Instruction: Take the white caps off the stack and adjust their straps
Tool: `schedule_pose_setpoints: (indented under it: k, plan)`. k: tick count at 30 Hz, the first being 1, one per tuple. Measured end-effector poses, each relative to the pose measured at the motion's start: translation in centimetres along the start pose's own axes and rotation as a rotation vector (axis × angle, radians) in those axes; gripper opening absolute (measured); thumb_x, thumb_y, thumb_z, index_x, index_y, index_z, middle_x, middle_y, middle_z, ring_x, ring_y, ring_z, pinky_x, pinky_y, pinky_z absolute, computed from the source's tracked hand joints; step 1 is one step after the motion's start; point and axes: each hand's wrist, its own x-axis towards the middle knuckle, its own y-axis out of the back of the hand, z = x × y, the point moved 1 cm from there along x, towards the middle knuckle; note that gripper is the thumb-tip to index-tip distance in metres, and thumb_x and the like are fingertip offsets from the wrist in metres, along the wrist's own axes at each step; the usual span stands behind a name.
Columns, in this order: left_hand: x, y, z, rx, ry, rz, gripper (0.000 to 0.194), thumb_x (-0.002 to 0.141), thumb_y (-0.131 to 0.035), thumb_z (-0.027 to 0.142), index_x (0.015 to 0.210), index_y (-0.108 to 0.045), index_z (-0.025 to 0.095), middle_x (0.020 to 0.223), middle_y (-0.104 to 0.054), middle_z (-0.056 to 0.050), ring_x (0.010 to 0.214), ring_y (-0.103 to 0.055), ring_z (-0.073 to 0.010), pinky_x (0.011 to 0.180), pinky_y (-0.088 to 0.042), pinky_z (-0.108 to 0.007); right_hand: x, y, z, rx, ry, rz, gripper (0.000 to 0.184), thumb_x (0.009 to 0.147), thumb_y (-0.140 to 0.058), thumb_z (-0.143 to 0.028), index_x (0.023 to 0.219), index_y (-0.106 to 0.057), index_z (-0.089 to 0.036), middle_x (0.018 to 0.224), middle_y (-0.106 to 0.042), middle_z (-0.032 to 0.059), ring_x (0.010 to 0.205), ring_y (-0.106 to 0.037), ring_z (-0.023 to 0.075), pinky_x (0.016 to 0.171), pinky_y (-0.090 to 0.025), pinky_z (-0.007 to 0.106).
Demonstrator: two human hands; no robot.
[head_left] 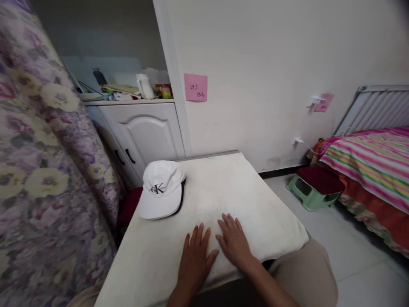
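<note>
Hands lie flat and empty: your left hand and right hand rest spread on the table. Cap sits untouched nearby, up to your left; handling it looks unstarted.

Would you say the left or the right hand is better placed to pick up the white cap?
Probably the left hand: the white cap lies on its side of the table, while the right hand rests flat, farther away.
</note>
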Motion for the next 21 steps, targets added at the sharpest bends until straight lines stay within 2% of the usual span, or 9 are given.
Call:
schedule_pose_setpoints:
  k: [3,11,21]
  plan:
    - [0.0,0.0,0.0,-0.007,0.002,-0.017,0.058,0.095,-0.046,0.051,0.145,-0.048,0.022,0.154,-0.043,-0.013,0.141,-0.041,-0.0326,0.11,-0.036,-0.053,0.0,0.0,0.0,0.003,-0.008,0.0,0.047,0.094,-0.052,-0.031,0.139,-0.054,-0.019,0.154,-0.043,0.0112,0.145,-0.033,0.0298,0.119,-0.024,0.052]
    - [0.2,0.7,0.3,-0.091,0.02,-0.111,0.073,0.089,-0.046,0.065,0.147,-0.045,0.021,0.156,-0.038,-0.017,0.143,-0.036,-0.0367,0.111,-0.031,-0.058,0.0,0.2,0.0,-0.01,-0.005,0.009,0.046,0.094,-0.052,-0.031,0.138,-0.054,-0.018,0.152,-0.046,0.0124,0.144,-0.036,0.0294,0.118,-0.026,0.051]
    - [0.2,1.4,0.5,-0.151,0.045,-0.143,0.073,0.09,-0.044,0.065,0.149,-0.042,0.021,0.158,-0.035,-0.016,0.145,-0.031,-0.0359,0.114,-0.027,-0.058,-0.1,0.2,-0.1,-0.053,0.011,0.006,0.045,0.095,-0.051,-0.028,0.138,-0.054,-0.016,0.151,-0.047,0.0136,0.144,-0.037,0.0296,0.118,-0.026,0.051]
